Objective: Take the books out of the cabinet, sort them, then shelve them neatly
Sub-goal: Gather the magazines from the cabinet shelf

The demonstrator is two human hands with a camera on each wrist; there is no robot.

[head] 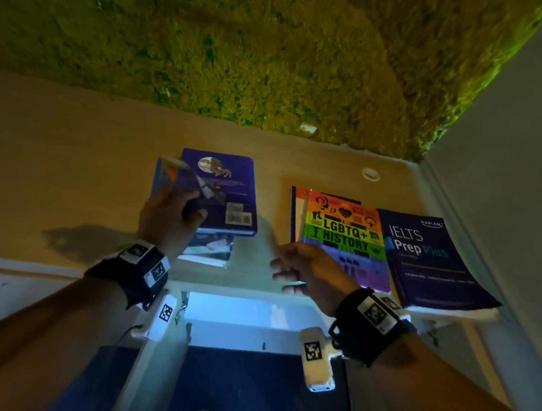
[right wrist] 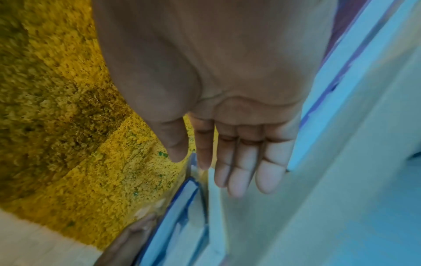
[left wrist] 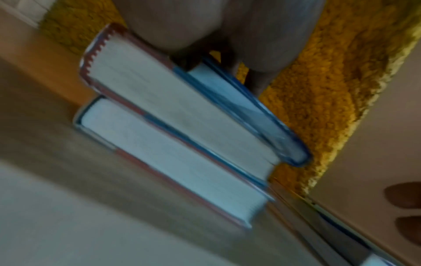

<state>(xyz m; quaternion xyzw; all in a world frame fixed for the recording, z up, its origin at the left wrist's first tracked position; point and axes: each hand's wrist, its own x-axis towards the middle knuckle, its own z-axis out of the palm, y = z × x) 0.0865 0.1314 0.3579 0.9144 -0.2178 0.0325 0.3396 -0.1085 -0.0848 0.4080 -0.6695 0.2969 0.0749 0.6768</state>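
On the wooden cabinet top (head: 77, 170) lies a stack with a dark blue hardback (head: 230, 187) uppermost and another book (head: 209, 249) under it. My left hand (head: 181, 208) grips a thin blue-purple book (head: 175, 176) tilted over the stack's left side. In the left wrist view, that thin book (left wrist: 239, 108) rests on the two thick books (left wrist: 173, 111). To the right lie a rainbow history book (head: 343, 240) on top of another book (head: 295, 213), and a dark IELTS prep book (head: 430, 260). Between the two groups my right hand (head: 280, 273) hovers, fingers (right wrist: 239, 171) straight, holding nothing.
A green moss wall (head: 271, 48) rises behind the cabinet top and a white wall (head: 501, 154) closes the right side. A round cable hole (head: 371, 174) sits near the back right. Below my wrists is the cabinet's lit opening (head: 242, 310) and blue floor (head: 253, 390).
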